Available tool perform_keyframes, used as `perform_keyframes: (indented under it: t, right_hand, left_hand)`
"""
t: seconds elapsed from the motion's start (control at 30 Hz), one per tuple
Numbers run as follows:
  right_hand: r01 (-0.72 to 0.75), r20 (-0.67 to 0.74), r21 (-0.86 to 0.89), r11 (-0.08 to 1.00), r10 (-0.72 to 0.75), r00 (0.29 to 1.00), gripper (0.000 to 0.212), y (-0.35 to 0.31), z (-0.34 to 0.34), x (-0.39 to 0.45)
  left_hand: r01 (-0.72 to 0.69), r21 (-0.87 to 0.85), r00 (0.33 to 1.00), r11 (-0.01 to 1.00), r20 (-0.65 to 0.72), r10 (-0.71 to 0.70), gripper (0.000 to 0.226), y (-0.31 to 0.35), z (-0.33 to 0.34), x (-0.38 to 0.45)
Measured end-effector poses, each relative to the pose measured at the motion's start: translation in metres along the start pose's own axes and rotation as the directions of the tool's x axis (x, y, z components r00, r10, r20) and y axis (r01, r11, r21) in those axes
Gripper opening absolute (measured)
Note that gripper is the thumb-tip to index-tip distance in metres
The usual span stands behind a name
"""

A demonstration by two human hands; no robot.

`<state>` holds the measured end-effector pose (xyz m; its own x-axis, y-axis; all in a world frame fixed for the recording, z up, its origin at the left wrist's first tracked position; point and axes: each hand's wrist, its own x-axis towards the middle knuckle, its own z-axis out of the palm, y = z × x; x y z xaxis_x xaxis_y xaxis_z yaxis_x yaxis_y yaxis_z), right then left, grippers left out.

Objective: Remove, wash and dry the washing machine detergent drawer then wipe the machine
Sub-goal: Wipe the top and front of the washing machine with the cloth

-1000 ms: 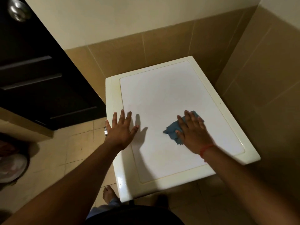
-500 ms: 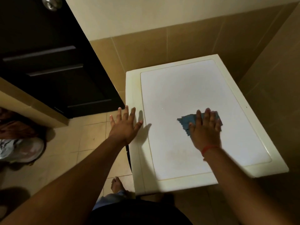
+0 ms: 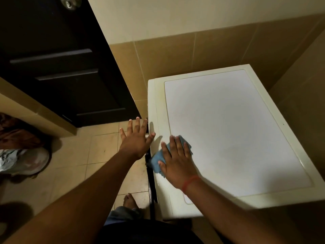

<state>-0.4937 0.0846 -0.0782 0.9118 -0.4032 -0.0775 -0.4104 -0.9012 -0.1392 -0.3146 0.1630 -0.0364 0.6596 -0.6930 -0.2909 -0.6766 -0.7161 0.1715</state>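
A cream-white washing machine is seen from above, set into a corner of tan-tiled wall, with its flat top panel taking up the right half of the head view. A blue cloth is pressed flat against the top near its front-left edge, lying partly on the cream border strip and partly over the edge of the paler inset panel. The right hand is laid palm down on the cloth with the fingers spread and extended; nothing is gripped, and the cloth is simply held down under the palm, its corners showing past the fingertips and beside the thumb. A red band is worn on the right wrist. The left hand is held open and empty with fingers splayed, just off the left edge of the machine, its thumb reaching to the border of the top; whether the thumb actually touches cannot be told. The two hands are close together but apart. The detergent drawer cannot be seen in this view. A dark door with a metal knob stands to the left, and a bare foot is visible on the tiled floor below.
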Motion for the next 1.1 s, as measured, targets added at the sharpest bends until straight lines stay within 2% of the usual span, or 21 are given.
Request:
perform_keyframes:
  t: [0.17,0.37,0.47,0.57,0.73,0.87,0.97,1.1]
  right_hand:
    - [-0.168,0.041,-0.006,0.986,0.168,0.985,0.072,-0.021,-0.007,0.08]
    - [-0.253,0.055,-0.039,0.967,0.255,0.965,0.078,-0.025,-0.014,0.133]
    - [-0.309,0.025,-0.044,0.95,0.31,0.95,0.075,-0.03,-0.012,0.136]
    - [-0.336,-0.022,-0.028,0.941,0.336,0.942,0.073,-0.044,-0.009,0.103]
    - [-0.348,0.049,-0.029,0.937,0.349,0.936,0.073,-0.067,-0.007,0.026]
    - [-0.299,0.034,-0.041,0.953,0.301,0.953,0.074,-0.049,-0.01,0.077]
    - [-0.279,0.076,-0.05,0.959,0.282,0.956,0.074,-0.033,-0.016,0.123]
    - [-0.102,0.027,0.017,0.995,0.102,0.994,0.062,-0.016,-0.022,0.077]
  left_hand:
    - [-0.054,0.001,0.999,0.999,-0.004,0.054,0.07,-0.022,-0.006,0.013]
    - [-0.062,-0.036,0.998,0.997,0.019,0.063,0.07,-0.064,-0.01,0.029]
    - [-0.078,-0.031,0.995,0.996,0.053,0.08,0.073,-0.083,-0.011,0.039]
    - [-0.104,-0.039,0.991,0.994,0.08,0.107,0.072,-0.092,-0.012,0.049]
    - [-0.11,-0.089,0.991,0.99,0.07,0.116,0.07,-0.08,-0.01,0.052]
    - [-0.053,-0.107,0.998,0.993,0.028,0.056,0.069,-0.061,-0.004,0.043]
    - [0.01,-0.082,1.0,0.997,0.027,-0.008,0.07,-0.047,0.003,0.031]
    - [0.038,-0.07,0.999,0.997,0.011,-0.037,0.072,-0.027,0.008,0.016]
